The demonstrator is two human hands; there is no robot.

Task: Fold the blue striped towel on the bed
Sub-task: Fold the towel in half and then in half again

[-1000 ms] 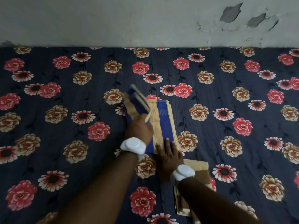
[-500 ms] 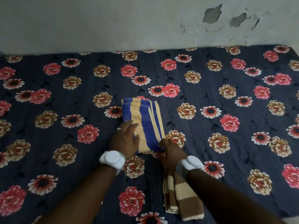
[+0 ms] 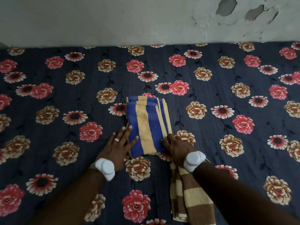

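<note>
The blue striped towel (image 3: 148, 125) lies folded on the bed (image 3: 48, 127), long axis running away from the person, with left hand (image 3: 117, 146) and right hand (image 3: 177, 146) fingers spread flat on its near corners.

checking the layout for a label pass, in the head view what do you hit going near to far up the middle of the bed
brown striped towel → right hand → blue striped towel → bare floral bedsheet → wall
</note>
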